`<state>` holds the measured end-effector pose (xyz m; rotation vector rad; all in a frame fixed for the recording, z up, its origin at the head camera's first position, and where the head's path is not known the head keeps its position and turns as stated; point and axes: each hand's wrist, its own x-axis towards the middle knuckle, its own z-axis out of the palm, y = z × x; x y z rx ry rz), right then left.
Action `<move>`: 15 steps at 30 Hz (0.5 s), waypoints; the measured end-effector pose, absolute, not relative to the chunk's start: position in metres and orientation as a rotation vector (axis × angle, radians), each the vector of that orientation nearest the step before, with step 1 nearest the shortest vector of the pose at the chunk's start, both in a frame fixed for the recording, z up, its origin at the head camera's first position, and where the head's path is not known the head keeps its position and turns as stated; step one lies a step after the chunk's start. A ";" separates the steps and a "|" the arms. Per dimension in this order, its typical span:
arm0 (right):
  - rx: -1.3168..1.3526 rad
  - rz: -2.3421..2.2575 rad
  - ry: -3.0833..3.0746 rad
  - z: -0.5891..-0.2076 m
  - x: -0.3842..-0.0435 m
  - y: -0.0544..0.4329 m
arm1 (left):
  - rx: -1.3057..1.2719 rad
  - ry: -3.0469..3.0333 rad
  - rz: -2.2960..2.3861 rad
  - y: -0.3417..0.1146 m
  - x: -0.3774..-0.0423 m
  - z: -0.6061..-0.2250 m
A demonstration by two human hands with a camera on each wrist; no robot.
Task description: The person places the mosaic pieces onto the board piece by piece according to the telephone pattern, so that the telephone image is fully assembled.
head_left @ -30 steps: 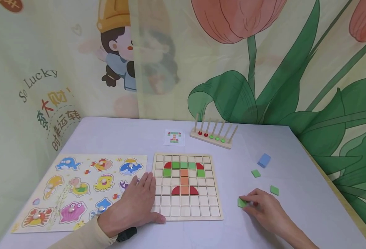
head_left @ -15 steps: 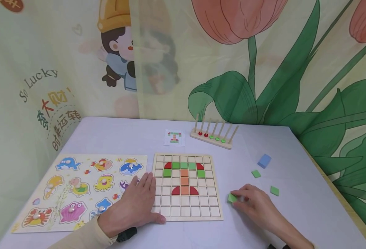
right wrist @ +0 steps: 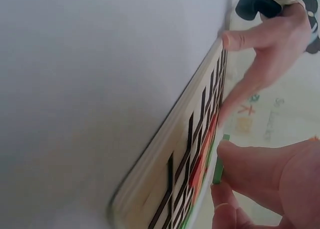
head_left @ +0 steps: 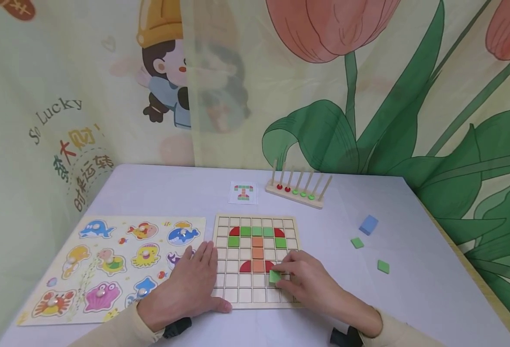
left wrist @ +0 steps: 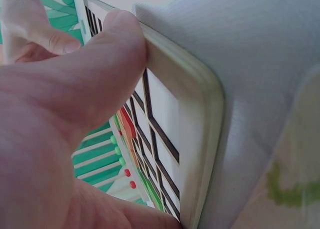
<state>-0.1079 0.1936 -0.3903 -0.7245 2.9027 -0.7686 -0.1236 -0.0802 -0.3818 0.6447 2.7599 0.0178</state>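
Observation:
Between thumb and fingers, my right hand [head_left: 308, 279] pinches a green square tile [head_left: 274, 276] over the lower right part of the wooden grid board [head_left: 237, 305]. In the right wrist view the green tile [right wrist: 219, 169] shows edge-on at the fingertips. Flat along the board's left edge lies my left hand [head_left: 189, 282], fingers straight, thumb at the near left corner. In the left wrist view the left thumb [left wrist: 117, 49] touches the board's rim [left wrist: 200, 104]. Red, green and orange pieces in the board's cells form a mushroom-like pattern; my right fingers partly cover one red piece [head_left: 269, 265].
A puzzle board of sea animals [head_left: 124, 284] lies at the left, partly under my left forearm. Behind the grid stand a pattern card [head_left: 243, 193] and a peg rack [head_left: 295, 193] with beads. A blue block [head_left: 368, 225] and two green tiles [head_left: 357, 243] lie at the right.
My right hand has carried the green tile leftward from the bare tabletop to above the grid board. The left hand stays where it was.

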 end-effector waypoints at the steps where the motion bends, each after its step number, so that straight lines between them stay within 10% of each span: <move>1: -0.762 -0.752 2.901 -0.390 -0.109 0.189 | 0.644 2.760 0.015 -0.080 -0.124 -0.382; 15: -0.929 -0.631 2.833 -0.390 -0.126 0.147 | 0.658 2.748 -0.042 -0.081 -0.124 -0.380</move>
